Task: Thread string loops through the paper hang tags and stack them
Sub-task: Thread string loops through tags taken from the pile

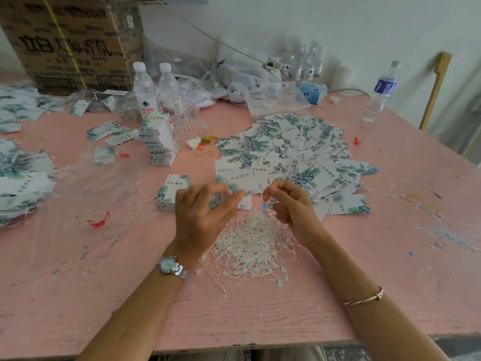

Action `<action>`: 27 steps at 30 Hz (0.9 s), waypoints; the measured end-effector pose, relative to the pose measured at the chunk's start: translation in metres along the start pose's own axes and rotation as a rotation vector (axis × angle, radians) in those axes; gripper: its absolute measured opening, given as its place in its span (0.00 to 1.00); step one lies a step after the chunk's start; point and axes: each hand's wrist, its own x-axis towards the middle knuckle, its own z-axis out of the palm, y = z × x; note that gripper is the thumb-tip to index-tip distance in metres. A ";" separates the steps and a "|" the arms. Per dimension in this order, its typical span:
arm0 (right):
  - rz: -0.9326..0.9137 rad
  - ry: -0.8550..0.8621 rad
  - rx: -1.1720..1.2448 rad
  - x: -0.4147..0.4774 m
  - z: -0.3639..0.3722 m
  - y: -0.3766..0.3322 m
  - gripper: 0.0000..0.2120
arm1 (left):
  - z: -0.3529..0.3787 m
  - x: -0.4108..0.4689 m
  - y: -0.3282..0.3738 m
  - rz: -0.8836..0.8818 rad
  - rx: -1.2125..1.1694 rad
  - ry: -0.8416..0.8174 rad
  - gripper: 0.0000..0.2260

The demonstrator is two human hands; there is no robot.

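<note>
I'm looking down on a pink bench (234, 308) set against a white wall, littered with paper flecks.

My left hand (200, 212) hovers just above the surface with its fingers loosely curved and the forefinger reaching toward the other hand. A hang tag (246, 203) shows just behind those fingers. The frame is blurred there, so I cannot tell whether the hand actually grips it. My right hand (286, 204) is curled in, thumb and fingertips pinching a string loop (270, 203) that trails down toward the pile. A watch (169, 265) sits on the left wrist and a thin bangle (364, 298) on the right forearm.

Directly beneath and between the hands lies the pile of string loops (252, 246), a white tangle with small plastic tabs. Just left of the left hand is a short stack of tags (169, 191), face up with a leaf print. Beyond the right hand spreads a wide heap of leaf-print tags (286, 152), with strings showing among them.

Further back stands a tilted tower of banded tag bundles (158, 142), with rubber bands (205, 147) beside it. Two water bottles (144, 92) are behind that, and a cardboard box (70, 45) sits in the far left corner. More tags (20, 183) crowd the left edge.
</note>
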 end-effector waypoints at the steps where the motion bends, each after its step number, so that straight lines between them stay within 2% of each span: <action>1: 0.002 -0.006 0.027 0.000 -0.001 -0.001 0.05 | 0.000 -0.001 0.002 0.055 -0.013 -0.002 0.07; 6: -0.004 0.024 0.142 0.001 -0.006 -0.005 0.03 | 0.003 -0.004 0.013 0.189 -0.107 -0.049 0.08; 12: -0.097 0.141 -0.051 0.001 -0.008 -0.003 0.02 | 0.007 -0.007 0.014 0.201 -0.166 -0.193 0.06; 14: -0.117 0.188 -0.080 0.001 -0.007 -0.003 0.02 | 0.008 -0.006 0.016 0.112 -0.220 -0.243 0.08; 15: -0.126 0.201 -0.088 0.002 -0.007 -0.003 0.03 | 0.008 -0.006 0.018 0.028 -0.255 -0.255 0.12; 18: -0.144 0.163 -0.083 0.001 -0.006 -0.003 0.04 | 0.005 -0.002 0.024 -0.312 -0.393 -0.251 0.23; 20: -0.153 0.124 -0.065 0.000 -0.006 -0.003 0.05 | 0.001 -0.002 0.027 -0.505 -0.514 -0.252 0.24; 22: -0.163 0.091 -0.046 0.000 -0.004 -0.003 0.04 | 0.000 -0.001 0.031 -0.577 -0.588 -0.271 0.23; 27: -0.160 0.054 -0.087 0.000 -0.001 -0.001 0.05 | 0.005 -0.003 0.036 -0.632 -0.766 -0.328 0.16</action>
